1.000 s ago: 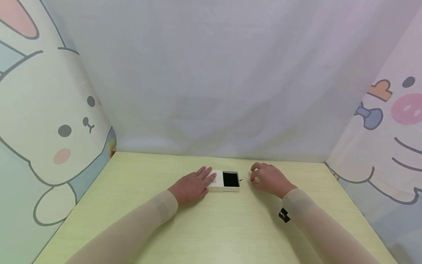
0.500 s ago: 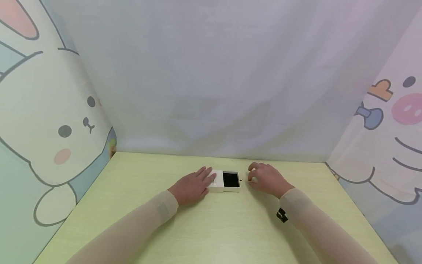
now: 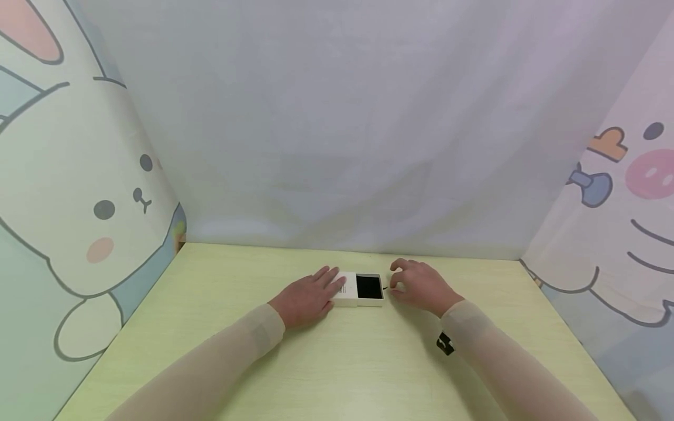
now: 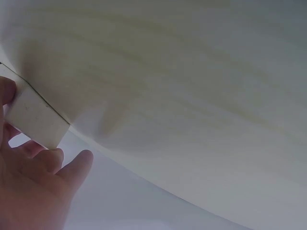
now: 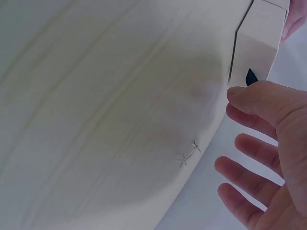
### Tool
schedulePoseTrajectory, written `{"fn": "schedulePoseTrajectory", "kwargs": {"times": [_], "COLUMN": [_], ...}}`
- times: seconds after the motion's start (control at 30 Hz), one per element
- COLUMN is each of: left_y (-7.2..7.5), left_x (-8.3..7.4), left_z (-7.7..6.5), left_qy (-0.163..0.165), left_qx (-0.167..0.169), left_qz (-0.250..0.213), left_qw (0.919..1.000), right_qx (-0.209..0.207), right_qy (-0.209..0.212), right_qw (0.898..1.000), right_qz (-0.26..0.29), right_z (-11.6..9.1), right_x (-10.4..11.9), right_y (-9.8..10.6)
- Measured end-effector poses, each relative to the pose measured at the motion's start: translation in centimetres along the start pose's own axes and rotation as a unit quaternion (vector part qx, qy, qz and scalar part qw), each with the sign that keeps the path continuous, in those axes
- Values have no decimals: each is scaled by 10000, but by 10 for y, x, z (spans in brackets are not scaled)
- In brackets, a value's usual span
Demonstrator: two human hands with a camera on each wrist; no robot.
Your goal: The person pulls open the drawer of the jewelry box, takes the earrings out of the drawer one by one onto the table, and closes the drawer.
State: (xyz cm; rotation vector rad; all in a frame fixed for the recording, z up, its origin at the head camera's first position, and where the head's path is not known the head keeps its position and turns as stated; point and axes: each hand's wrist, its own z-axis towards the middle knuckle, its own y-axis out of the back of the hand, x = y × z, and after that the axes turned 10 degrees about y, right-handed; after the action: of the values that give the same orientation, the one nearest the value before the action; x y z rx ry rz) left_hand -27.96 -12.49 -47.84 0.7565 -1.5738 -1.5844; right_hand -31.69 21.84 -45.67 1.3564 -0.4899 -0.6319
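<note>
A small white drawer box (image 3: 346, 297) lies on the table, with dark lines of print on its outer sleeve. Its inner tray (image 3: 370, 287) sticks out to the right and shows a black inside. My left hand (image 3: 306, 298) holds the sleeve from the left, fingers over its top and thumb along the near side. A short black pull tab (image 5: 251, 77) stands out from the tray's right end. My right hand (image 3: 423, 286) is just right of that tab, fingers loosely bent. In the right wrist view the thumb overlaps the tab's base, with the index finger close by it.
The pale wooden table (image 3: 337, 368) ends at the back against a plain light curtain (image 3: 337, 128). Printed cloth with a rabbit (image 3: 79, 193) hangs on the left, and a pig figure (image 3: 626, 234) on the right. A black patterned square (image 3: 445, 344) hangs by the right sleeve.
My right hand has moved left in small steps, closer to the tab. The left hand and the box stay where they were.
</note>
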Motion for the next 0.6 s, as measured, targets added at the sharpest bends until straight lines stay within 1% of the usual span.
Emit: {"fn": "schedulePoseTrajectory", "kwargs": {"times": [0.13, 0.33, 0.6], "left_y": [0, 0, -2], "left_x": [0, 0, 0], "left_z": [0, -1, 1], "left_qy": [-18, -34, 23], "left_qx": [-31, -64, 62], "left_qz": [12, 56, -100], "left_qw": [10000, 10000, 9999], "right_qx": [46, -32, -1], "right_qy": [-22, 140, 140], "right_qw": [10000, 9999, 9999], "right_qz": [4, -75, -98], "right_z": [2, 5, 7], "right_x": [3, 5, 6], "right_y": [1, 1, -3]}}
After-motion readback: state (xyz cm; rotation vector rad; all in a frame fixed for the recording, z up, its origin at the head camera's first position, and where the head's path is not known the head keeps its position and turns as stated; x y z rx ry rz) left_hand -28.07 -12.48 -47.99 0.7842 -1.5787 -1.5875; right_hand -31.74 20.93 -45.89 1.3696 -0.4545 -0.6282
